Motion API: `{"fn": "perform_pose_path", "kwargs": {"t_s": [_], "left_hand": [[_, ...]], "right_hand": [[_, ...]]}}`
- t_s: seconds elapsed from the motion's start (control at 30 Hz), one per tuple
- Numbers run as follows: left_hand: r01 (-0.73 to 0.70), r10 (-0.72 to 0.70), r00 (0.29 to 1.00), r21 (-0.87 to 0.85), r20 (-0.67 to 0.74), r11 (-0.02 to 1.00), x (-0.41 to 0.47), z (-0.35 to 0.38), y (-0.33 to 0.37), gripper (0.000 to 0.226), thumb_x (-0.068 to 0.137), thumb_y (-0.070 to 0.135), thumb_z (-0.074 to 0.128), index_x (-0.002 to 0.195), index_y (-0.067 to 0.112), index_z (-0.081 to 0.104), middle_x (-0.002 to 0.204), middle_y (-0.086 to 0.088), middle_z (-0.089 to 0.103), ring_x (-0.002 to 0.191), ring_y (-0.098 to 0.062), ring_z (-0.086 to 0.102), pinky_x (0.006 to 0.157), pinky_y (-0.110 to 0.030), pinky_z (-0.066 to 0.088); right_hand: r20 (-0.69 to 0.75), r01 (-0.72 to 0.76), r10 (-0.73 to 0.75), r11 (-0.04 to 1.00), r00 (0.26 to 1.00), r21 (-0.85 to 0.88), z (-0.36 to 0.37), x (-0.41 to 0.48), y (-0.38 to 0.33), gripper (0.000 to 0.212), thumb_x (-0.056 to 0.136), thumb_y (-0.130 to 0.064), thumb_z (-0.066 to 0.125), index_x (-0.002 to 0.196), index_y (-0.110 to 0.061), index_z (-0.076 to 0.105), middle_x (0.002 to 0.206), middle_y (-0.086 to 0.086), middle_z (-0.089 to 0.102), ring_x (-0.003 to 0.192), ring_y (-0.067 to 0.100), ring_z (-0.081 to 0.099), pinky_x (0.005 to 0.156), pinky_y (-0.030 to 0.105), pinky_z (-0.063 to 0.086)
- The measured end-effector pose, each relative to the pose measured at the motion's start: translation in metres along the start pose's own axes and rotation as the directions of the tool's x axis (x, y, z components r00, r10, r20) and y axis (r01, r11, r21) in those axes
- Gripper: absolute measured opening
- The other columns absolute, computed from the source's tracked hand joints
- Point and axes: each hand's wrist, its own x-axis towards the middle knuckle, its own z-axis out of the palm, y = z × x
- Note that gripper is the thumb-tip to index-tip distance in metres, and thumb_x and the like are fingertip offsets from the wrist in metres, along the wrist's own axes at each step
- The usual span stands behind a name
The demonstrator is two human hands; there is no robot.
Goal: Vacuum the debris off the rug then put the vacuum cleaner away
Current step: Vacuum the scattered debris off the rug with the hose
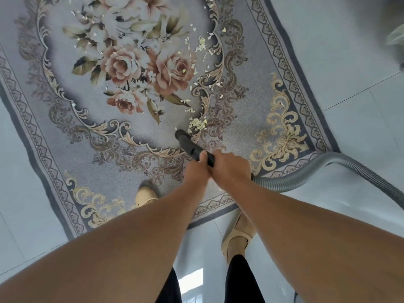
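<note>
Both hands are wrapped around the vacuum's black tube [189, 143], a smooth, hard plastic pipe. The left hand [196, 169] grips it lower down with the thumb laid along the top. The right hand [231, 165] closes over it just behind, and the two hands touch. The tube's round open mouth rests on the rug [142, 132], right beside a small heap of debris [196, 124], which is pale, dry, papery flakes. More flakes lie scattered up the right side of the floral medallion.

The rug is short-piled and grey-lilac. It has printed pink roses, cream scrollwork at the corners and a dark scalloped border. A ribbed grey hose [306, 173] runs from under the right hand, arches over the rug's corner and drops away to the right. The floor [349, 127] is glossy pale tile with thin dark joints. One beige shoe [145, 196] stands on the rug and the other [237, 235] on the tile.
</note>
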Motion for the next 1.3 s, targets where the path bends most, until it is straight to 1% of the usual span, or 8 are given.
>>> {"fn": "perform_pose_path", "kwargs": {"t_s": [0.17, 0.33, 0.47, 0.6, 0.7, 0.97, 1.17, 1.3], "left_hand": [[-0.070, 0.073, 0.996, 0.060, -0.050, 0.996, 0.023, -0.028, 0.012, 0.042, 0.099, 0.041, 0.046, 0.099, 0.001, 0.061, 0.060, -0.006, 0.051, 0.050, -0.016, 0.045, 0.052, -0.027, 0.038], [-0.057, 0.056, 0.998, 0.013, 0.041, 0.998, 0.005, -0.003, 0.004, 0.044, 0.100, 0.042, 0.043, 0.094, 0.003, 0.062, 0.073, -0.008, 0.063, 0.064, -0.018, 0.056, 0.071, -0.033, 0.049], [0.005, -0.012, 0.995, 0.070, 0.103, 0.998, -0.011, 0.034, -0.007, 0.052, 0.099, 0.046, 0.042, 0.102, -0.002, 0.064, 0.089, -0.017, 0.068, 0.073, -0.024, 0.059, 0.070, -0.036, 0.048], [0.046, -0.053, 0.989, 0.052, 0.138, 0.998, -0.017, 0.053, -0.010, 0.055, 0.099, 0.046, 0.042, 0.105, -0.004, 0.064, 0.085, -0.015, 0.063, 0.071, -0.025, 0.056, 0.070, -0.036, 0.046], [0.041, -0.043, 0.994, 0.026, 0.101, 0.999, -0.010, 0.045, -0.004, 0.052, 0.098, 0.047, 0.042, 0.102, 0.000, 0.064, 0.086, -0.011, 0.063, 0.070, -0.021, 0.055, 0.073, -0.037, 0.048], [-0.072, 0.072, 0.997, 0.005, 0.015, 0.997, 0.014, 0.002, 0.018, 0.036, 0.100, 0.040, 0.043, 0.077, 0.013, 0.051, 0.054, -0.003, 0.046, 0.043, -0.013, 0.035, 0.045, -0.025, 0.028], [-0.035, 0.039, 0.998, -0.071, 0.055, 0.997, -0.005, 0.026, 0.013, 0.044, 0.098, 0.046, 0.043, 0.089, 0.007, 0.060, 0.067, -0.003, 0.058, 0.058, -0.013, 0.050, 0.057, -0.026, 0.041], [0.011, 0.000, 0.991, -0.081, 0.137, 0.997, -0.020, 0.056, 0.012, 0.050, 0.090, 0.057, 0.053, 0.074, 0.010, 0.058, 0.059, -0.003, 0.051, 0.048, -0.013, 0.042, 0.050, -0.027, 0.035]], "right_hand": [[0.003, -0.019, 0.019, 0.996, 1.000, 0.086, 0.002, 0.022, -0.032, 0.038, 0.099, -0.049, 0.036, 0.112, -0.017, 0.053, 0.079, 0.002, 0.054, 0.068, 0.023, 0.053, 0.061, 0.032, 0.040], [0.000, -0.013, 0.013, 0.997, 1.000, 0.071, 0.004, 0.008, 0.000, 0.040, 0.097, -0.054, 0.037, 0.108, -0.019, 0.051, 0.081, 0.002, 0.059, 0.065, 0.023, 0.050, 0.060, 0.031, 0.038], [0.008, -0.016, 0.016, 1.000, 1.000, 0.021, 0.002, -0.014, 0.041, 0.043, 0.097, -0.057, 0.032, 0.101, -0.017, 0.047, 0.074, 0.001, 0.054, 0.065, 0.025, 0.050, 0.060, 0.032, 0.037], [0.028, -0.035, 0.036, 0.999, 0.999, -0.028, -0.003, -0.023, 0.057, 0.041, 0.098, -0.056, 0.030, 0.101, -0.017, 0.044, 0.066, -0.001, 0.042, 0.065, 0.026, 0.050, 0.060, 0.033, 0.038], [0.006, -0.028, 0.029, 0.999, 1.000, -0.041, -0.005, -0.014, 0.046, 0.038, 0.099, -0.052, 0.033, 0.102, -0.016, 0.046, 0.072, 0.001, 0.048, 0.066, 0.025, 0.050, 0.060, 0.032, 0.037], [-0.068, -0.021, 0.023, 0.999, 0.997, 0.031, -0.003, 0.022, 0.000, 0.029, 0.100, -0.040, 0.039, 0.108, -0.016, 0.054, 0.076, 0.001, 0.052, 0.064, 0.023, 0.051, 0.059, 0.031, 0.038], [-0.044, 0.005, -0.006, 1.000, 0.999, -0.020, -0.006, 0.010, 0.027, 0.028, 0.100, -0.039, 0.038, 0.113, -0.018, 0.050, 0.069, -0.001, 0.047, 0.064, 0.023, 0.052, 0.059, 0.031, 0.038], [-0.037, -0.012, 0.009, 0.997, 0.999, -0.080, -0.009, -0.002, 0.061, 0.027, 0.100, -0.037, 0.036, 0.113, -0.017, 0.049, 0.077, 0.002, 0.052, 0.066, 0.024, 0.052, 0.059, 0.031, 0.037]]}}
